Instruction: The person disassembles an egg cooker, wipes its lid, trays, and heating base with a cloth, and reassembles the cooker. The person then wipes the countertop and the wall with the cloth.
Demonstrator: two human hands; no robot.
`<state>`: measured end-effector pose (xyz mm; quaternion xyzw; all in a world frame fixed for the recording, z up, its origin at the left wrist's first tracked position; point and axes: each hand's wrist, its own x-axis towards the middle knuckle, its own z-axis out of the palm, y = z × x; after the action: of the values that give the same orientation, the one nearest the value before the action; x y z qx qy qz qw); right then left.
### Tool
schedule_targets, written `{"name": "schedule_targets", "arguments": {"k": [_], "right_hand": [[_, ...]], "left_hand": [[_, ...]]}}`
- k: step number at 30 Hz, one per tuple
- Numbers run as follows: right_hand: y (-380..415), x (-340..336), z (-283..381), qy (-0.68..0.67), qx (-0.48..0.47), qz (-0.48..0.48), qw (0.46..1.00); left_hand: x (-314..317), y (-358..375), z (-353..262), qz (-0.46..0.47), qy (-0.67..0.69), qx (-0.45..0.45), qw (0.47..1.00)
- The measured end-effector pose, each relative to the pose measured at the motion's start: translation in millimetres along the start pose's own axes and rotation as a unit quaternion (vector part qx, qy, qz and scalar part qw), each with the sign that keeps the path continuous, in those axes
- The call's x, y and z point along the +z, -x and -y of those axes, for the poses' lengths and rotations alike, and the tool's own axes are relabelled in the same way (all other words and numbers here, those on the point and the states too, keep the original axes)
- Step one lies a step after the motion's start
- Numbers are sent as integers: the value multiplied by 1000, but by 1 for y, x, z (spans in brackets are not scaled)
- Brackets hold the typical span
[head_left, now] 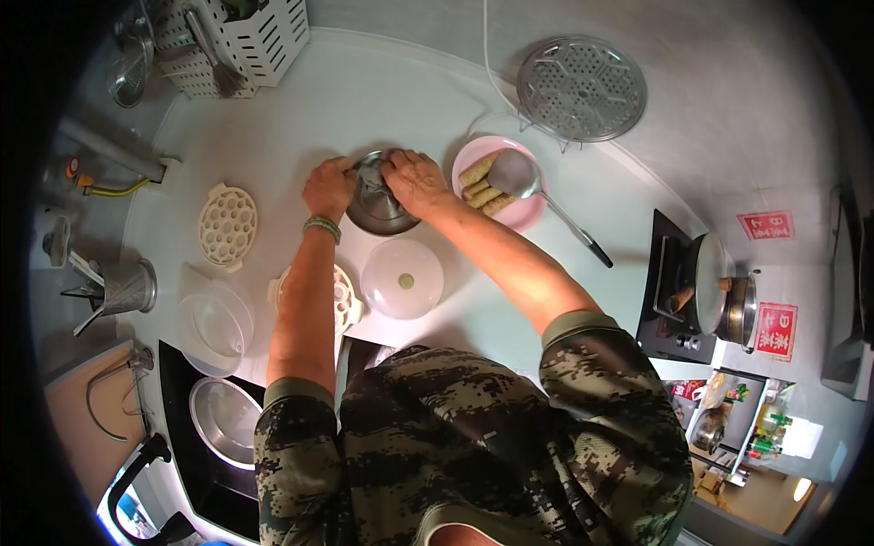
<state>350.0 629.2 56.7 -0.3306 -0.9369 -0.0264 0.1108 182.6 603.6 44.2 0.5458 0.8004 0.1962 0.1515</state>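
A round metal bowl [383, 217] stands on the counter, between and under my two hands. Bent around its left rim are the fingers of my left hand [329, 188], with a braided band on the wrist. My right hand [416, 184] reaches over the upper right rim, fingers curled against a greyish, crumpled-looking patch [370, 177] in the bowl; I cannot tell what it is. A translucent white lid [402, 279] lies just below the bowl. To the right, a pink plate [513, 146] bears several browned rolls [475, 188] and a metal turner [516, 173] with a black-tipped handle.
Cream perforated discs [228, 227] lie at left, one partly behind my left forearm. Nearby are a clear plastic container [216, 323] and a metal basin [224, 420] in the dark sink area. A steaming rack [582, 88] leans on the back wall; a pan [706, 282] sits on the right stove.
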Motion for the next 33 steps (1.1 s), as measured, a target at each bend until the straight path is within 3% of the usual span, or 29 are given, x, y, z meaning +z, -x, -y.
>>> {"name": "schedule_targets", "arguments": {"k": [2,5,8,11,15,16,19,20,23,24,27,28,29,33], "right_hand": [[12,1,13,57,70,52,995],[15,-34,44,-84,79,193,974],[2,-3,45,-231,-38,66,970],[-10,7,25,-136,-35,3,990],[-19,5,18,-80,231,-4,970],[-21,14,25,-98,242,-14,965],[-8,20,40,-188,124,-45,973],[-6,13,39,-204,99,-10,974],[-1,-16,28,-209,166,239,934],[-1,-23,23,-191,181,264,928],[1,-43,2,-354,203,229,884],[7,-53,-4,-372,219,147,890],[13,-68,-7,-436,285,136,843],[57,-79,-12,-575,348,-25,740]], "left_hand": [[-2,5,-6,-7,12,-17,1000],[-4,1,-6,29,23,-17,999],[-3,-2,-6,40,36,-32,998],[-1,-7,3,45,21,-21,999],[-1,-2,1,39,27,-30,998],[2,-2,1,31,24,-25,999],[2,-1,2,0,40,-20,999],[1,0,3,-10,50,-19,998],[-1,3,2,-17,49,-10,999],[-4,1,1,-22,55,-17,998],[-7,6,4,-18,68,-52,996],[-8,5,10,-20,73,-70,995],[-11,4,18,-22,76,-88,993],[-8,6,49,-40,124,-100,986]]}}
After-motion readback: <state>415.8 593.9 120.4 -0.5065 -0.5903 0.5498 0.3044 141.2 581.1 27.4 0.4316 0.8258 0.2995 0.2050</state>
